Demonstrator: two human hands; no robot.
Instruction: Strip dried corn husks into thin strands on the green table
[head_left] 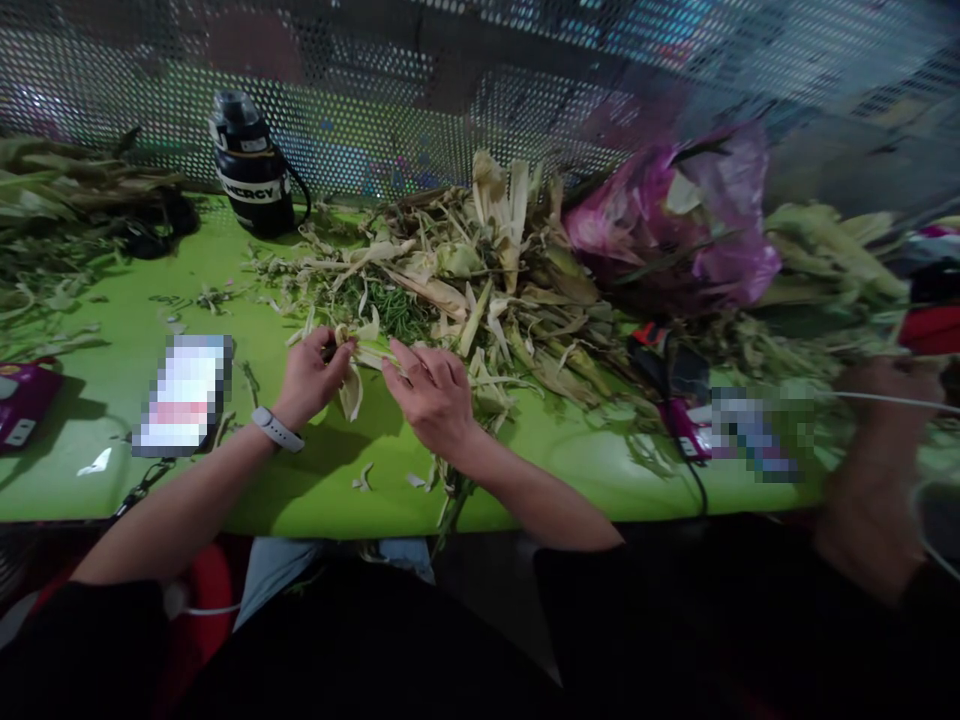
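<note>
Between my two hands is a pale green corn husk (351,393), its loose leaf hanging down over the green tabletop (330,480). My left hand (315,372), with a light band on its wrist, pinches the husk between thumb and fingers. On the other side, my right hand (435,395) has its fingers curled with the tips at the husk's right end. Just beyond them lies a large heap of dry husks and stems (450,270). A clump of thin green strips (386,305) sits within that heap. Small scraps (363,477) are scattered in front of my hands.
A dark bottle (251,175) stands at the back left; a phone (184,395) lies left of my forearm. A pink plastic bag (675,230) rests right of the heap, before a perforated metal panel (390,100). At far right is another person's blurred hand (889,395).
</note>
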